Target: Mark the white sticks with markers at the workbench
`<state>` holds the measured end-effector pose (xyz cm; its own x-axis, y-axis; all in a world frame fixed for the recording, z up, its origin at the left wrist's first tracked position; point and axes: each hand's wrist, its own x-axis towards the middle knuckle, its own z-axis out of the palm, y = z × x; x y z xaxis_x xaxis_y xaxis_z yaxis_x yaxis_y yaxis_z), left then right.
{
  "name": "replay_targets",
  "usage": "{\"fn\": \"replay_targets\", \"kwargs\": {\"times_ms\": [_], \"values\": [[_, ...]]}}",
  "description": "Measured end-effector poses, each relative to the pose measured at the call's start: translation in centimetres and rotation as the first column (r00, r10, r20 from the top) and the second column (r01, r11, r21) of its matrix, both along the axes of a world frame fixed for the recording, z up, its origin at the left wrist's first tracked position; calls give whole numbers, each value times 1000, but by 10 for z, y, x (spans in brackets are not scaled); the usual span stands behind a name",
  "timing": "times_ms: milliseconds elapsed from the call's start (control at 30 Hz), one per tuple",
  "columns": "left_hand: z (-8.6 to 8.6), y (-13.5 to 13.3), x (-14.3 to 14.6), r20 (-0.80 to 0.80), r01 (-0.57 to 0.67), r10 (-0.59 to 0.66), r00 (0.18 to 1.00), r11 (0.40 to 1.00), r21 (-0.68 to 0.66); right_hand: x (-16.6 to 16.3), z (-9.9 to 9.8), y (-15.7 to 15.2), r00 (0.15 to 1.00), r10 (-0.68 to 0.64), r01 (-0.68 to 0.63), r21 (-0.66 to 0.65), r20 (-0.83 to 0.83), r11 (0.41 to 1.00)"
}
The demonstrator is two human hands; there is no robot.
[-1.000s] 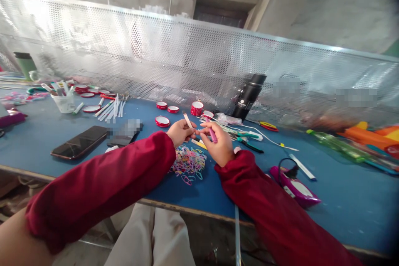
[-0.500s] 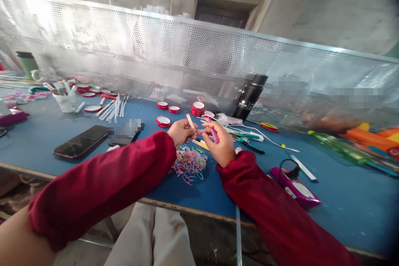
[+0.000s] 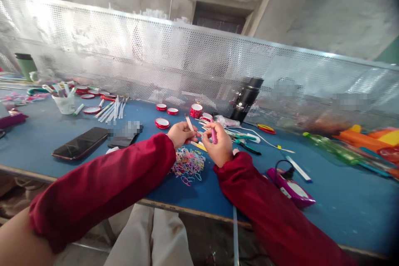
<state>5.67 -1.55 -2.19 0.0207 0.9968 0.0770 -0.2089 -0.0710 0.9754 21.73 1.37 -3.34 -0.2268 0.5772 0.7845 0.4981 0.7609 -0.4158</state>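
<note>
My left hand [image 3: 180,134] is closed on a thin pale strip [image 3: 188,122] that sticks up from its fingers. My right hand [image 3: 219,143] is closed on a pink stick-like tool [image 3: 213,132], and its fingertips meet those of the left hand. Both hands hover just above the blue table [image 3: 40,133]. A heap of small coloured rubber bands [image 3: 188,164] lies right under them. A yellow strip [image 3: 198,146] lies on the table between the hands.
Red-and-white tape rolls [image 3: 162,123] sit behind the hands, beside a black flask [image 3: 246,99]. Two phones [image 3: 79,143] lie at left, and a white cup of pens [image 3: 64,102] further left. A purple device with a cable [image 3: 291,189] lies at right. A perforated metal screen [image 3: 156,62] backs the table.
The view has shifted slightly. The hands stay together over the rubber bands, with only small finger movements.
</note>
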Motion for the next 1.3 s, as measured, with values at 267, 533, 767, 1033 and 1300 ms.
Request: {"fn": "replay_targets", "kwargs": {"times_ms": [267,533,767,1033,1300], "values": [[0,-3,3,-1,106,-107,994,992,-64,1,7,-16,952,271,-262,77,-141,962],[-3,-1,3,-87,167,-175,981,982,-92,-4,6,-21,991,117,-114,47,-70,992],[-5,-1,4,-209,169,-181,961,983,-73,-3,7,-20,997,33,-26,109,-63,994],[-7,0,3,-279,171,-179,944,984,-54,1,6,-15,997,43,-33,130,-70,991],[-13,2,3,-291,233,-239,926,971,-55,0,6,-14,997,22,-14,106,-75,994]]}}
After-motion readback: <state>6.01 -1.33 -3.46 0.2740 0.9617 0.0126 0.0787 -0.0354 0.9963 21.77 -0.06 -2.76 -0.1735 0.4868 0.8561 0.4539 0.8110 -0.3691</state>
